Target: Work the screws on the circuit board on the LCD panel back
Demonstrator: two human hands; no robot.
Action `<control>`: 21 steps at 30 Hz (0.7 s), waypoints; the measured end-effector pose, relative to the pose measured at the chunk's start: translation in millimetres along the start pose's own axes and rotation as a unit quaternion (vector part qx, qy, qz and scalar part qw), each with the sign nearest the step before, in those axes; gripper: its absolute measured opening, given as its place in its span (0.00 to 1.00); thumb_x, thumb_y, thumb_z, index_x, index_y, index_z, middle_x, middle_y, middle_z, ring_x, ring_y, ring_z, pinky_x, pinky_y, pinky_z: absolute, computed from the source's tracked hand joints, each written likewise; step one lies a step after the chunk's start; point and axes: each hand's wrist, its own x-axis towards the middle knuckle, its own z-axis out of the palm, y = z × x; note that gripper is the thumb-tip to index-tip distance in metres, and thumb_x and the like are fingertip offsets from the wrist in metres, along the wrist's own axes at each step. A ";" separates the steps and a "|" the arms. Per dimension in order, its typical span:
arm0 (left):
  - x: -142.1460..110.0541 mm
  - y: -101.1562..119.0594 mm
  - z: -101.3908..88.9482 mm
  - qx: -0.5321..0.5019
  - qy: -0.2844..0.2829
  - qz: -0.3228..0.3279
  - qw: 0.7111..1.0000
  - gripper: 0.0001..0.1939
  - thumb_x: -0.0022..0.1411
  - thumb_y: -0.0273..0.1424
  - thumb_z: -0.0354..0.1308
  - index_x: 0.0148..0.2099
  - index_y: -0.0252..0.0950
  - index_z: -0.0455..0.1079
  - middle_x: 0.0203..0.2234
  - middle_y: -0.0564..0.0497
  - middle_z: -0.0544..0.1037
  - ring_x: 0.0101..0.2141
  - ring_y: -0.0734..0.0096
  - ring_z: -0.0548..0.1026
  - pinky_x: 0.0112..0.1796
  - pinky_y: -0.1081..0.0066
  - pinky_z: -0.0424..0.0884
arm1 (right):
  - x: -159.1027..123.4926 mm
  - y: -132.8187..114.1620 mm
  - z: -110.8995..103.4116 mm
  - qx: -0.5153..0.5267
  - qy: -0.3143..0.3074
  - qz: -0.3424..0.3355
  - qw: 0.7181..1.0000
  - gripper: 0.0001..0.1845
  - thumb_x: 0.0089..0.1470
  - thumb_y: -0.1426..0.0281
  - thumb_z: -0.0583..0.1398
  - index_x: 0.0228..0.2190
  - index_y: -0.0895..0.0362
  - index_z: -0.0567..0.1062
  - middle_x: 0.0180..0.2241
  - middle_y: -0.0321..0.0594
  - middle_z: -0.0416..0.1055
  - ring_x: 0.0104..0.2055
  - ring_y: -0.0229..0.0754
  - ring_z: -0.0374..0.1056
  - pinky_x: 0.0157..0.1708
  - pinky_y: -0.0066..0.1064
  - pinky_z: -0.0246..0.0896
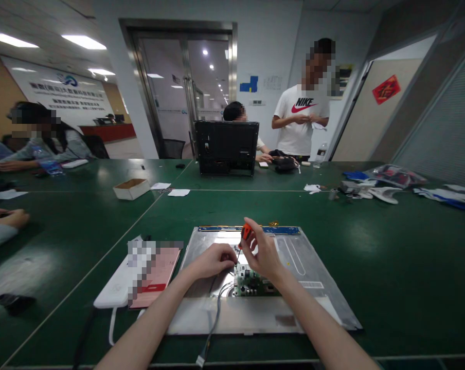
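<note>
Head view, clock face centred on the green circuit board, which lies on a flat metal-backed panel on the green table. Right hand at 1 o'clock, fingers closed round the handle of an orange screwdriver; shaft slopes down to the board's 11 o'clock corner. Left hand at 10 o'clock, fingers curled, thumb and fingertips drawn together just beside the driver tip; cannot tell whether anything is pinched there. Grey cable runs from near the board to 7 o'clock, its pale connector over the panel's near edge. At 9 o'clock, a white slab-like device and a pink booklet, partly blurred out. Small open box at 10. Black monitor, back turned, about 12. Person in white shirt standing at 1, hands together.
</note>
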 end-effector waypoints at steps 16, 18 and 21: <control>-1.0 6.3 -1.6 0.006 -0.001 0.004 1.000 0.07 0.54 0.21 0.55 0.34 0.32 0.73 0.27 0.52 0.75 0.29 0.73 0.71 0.32 0.75 0.66 | 1.2 0.0 -0.7 -0.027 0.009 -0.016 0.999 0.31 0.57 0.72 0.56 0.60 0.52 0.54 0.32 0.36 0.69 0.24 0.33 0.64 0.23 0.26 0.63; -1.0 5.3 -1.3 0.001 -0.001 0.005 1.000 0.07 0.54 0.21 0.55 0.34 0.33 0.73 0.27 0.53 0.74 0.29 0.73 0.70 0.32 0.75 0.65 | 0.8 -0.7 -1.5 -0.019 -0.001 -0.008 1.000 0.32 0.56 0.73 0.55 0.61 0.53 0.53 0.32 0.37 0.70 0.24 0.34 0.65 0.23 0.27 0.64; -0.8 2.9 -0.8 -0.003 0.000 0.005 1.000 0.07 0.54 0.21 0.55 0.35 0.33 0.73 0.27 0.52 0.75 0.29 0.73 0.71 0.32 0.75 0.66 | 1.2 -1.7 -1.8 -0.019 0.002 -0.003 1.000 0.32 0.56 0.74 0.54 0.61 0.53 0.53 0.33 0.37 0.71 0.24 0.34 0.65 0.23 0.27 0.63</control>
